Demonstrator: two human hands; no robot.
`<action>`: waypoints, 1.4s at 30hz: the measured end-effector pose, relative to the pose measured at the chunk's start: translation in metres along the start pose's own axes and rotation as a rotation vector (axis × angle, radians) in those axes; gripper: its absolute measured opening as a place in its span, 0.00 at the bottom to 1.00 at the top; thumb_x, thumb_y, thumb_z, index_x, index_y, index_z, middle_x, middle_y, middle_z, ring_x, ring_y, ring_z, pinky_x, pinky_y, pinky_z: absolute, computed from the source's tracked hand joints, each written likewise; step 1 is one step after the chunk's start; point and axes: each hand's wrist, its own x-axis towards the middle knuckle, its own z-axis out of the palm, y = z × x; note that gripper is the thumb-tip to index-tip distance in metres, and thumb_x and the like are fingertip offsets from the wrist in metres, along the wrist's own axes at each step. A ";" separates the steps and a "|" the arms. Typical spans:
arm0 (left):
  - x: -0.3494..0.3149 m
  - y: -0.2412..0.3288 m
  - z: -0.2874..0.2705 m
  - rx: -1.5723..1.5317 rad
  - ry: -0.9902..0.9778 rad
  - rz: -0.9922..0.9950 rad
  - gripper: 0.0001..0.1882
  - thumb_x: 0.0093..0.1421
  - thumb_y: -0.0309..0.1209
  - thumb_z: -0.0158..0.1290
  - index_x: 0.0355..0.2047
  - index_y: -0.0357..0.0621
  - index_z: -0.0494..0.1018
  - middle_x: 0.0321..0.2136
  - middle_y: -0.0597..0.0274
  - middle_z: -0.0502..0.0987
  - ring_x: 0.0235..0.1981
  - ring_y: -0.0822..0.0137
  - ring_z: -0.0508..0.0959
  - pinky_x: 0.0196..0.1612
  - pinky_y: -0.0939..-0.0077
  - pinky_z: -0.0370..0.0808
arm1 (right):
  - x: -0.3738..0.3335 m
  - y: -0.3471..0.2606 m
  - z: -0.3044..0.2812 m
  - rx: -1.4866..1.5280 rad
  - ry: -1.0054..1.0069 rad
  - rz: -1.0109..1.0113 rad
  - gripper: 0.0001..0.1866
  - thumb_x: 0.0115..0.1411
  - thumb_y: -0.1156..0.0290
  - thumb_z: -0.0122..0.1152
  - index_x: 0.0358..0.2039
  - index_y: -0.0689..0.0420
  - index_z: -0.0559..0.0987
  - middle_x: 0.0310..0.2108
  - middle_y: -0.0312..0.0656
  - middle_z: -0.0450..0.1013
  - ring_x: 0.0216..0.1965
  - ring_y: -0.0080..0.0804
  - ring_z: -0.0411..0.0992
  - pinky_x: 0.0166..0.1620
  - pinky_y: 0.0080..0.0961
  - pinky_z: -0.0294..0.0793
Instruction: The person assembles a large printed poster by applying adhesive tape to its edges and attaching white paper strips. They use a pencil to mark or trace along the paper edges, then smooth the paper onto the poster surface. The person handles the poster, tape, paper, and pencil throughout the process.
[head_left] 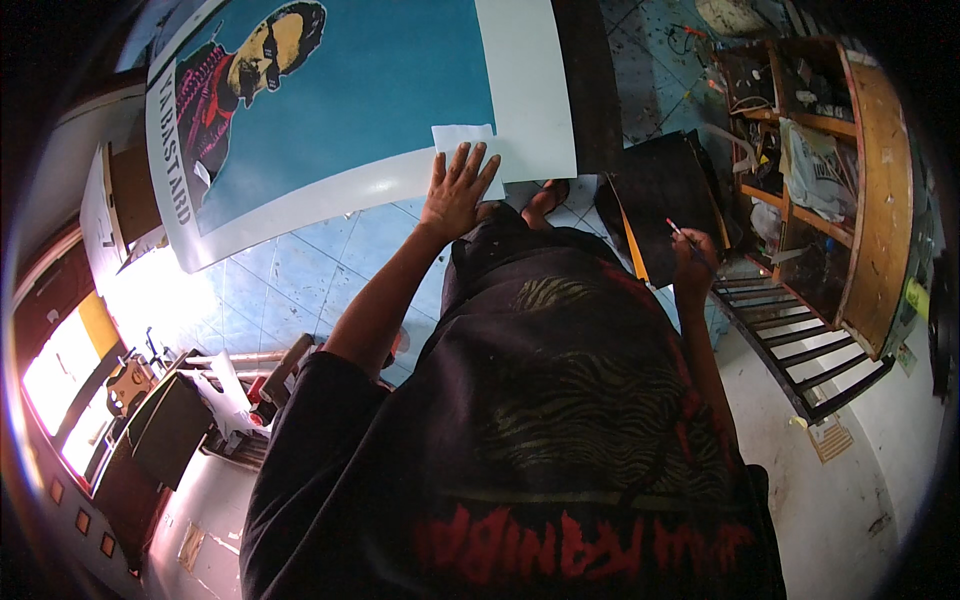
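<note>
My left hand [460, 192] lies flat with its fingers spread. It presses a small white paper [462, 133] onto the lower right part of a large poster [385, 95]. The poster has a teal field, a white border, and a printed figure in dark, yellow and pink at its left. My right hand [693, 258] is off to the right, away from the poster. Its fingers are closed around a slim pen-like tool [673, 226] with a pale, reddish tip. Whether it is a pen or a brush, I cannot tell.
A black sheet-like item [655, 215] with a yellow-orange edge lies below my right hand. Wooden shelves [850, 190] full of odds and ends stand at the right, by a dark slatted rack [800, 340]. Blue floor tiles [300, 275] show below the poster. Cluttered furniture [170, 430] is at lower left.
</note>
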 end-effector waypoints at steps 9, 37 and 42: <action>0.001 0.001 0.008 -0.002 0.071 -0.015 0.42 0.63 0.54 0.49 0.72 0.58 0.46 0.72 0.54 0.44 0.73 0.49 0.42 0.70 0.39 0.40 | -0.002 -0.006 0.000 0.004 -0.013 0.011 0.07 0.65 0.71 0.57 0.39 0.62 0.77 0.35 0.40 0.77 0.36 0.24 0.76 0.43 0.23 0.75; 0.001 0.000 0.007 -0.057 0.162 -0.016 0.31 0.67 0.45 0.45 0.69 0.61 0.53 0.70 0.59 0.52 0.71 0.55 0.49 0.69 0.42 0.44 | 0.083 -0.099 0.087 0.077 -0.203 -0.327 0.12 0.64 0.71 0.62 0.46 0.61 0.77 0.42 0.45 0.79 0.45 0.31 0.77 0.49 0.28 0.75; 0.000 -0.004 0.012 -0.037 0.156 -0.002 0.32 0.68 0.47 0.45 0.70 0.60 0.51 0.70 0.59 0.50 0.71 0.53 0.48 0.69 0.40 0.45 | 0.116 -0.137 0.139 -0.117 -0.282 -0.615 0.18 0.57 0.71 0.69 0.47 0.59 0.77 0.45 0.45 0.78 0.47 0.38 0.76 0.51 0.32 0.74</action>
